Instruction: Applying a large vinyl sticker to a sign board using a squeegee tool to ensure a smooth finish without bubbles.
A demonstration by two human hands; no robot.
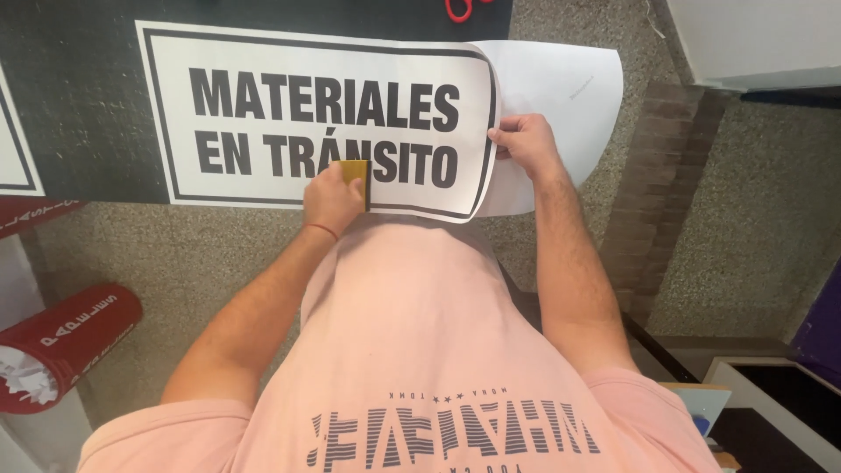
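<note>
Sign sheet, white with a black border and black lettering, lies flat on the dark mat spread over the speckled floor. Its right end is peeled up from the white backing paper. Right hand pinches that lifted edge. Left hand grips a yellow squeegee at the sheet's near edge.

Red rolls crowd the left (scissors up top); speckled floor right lies open

White black-lettered sign sheet lies flat, yellow squeegee pressed on it.
</note>
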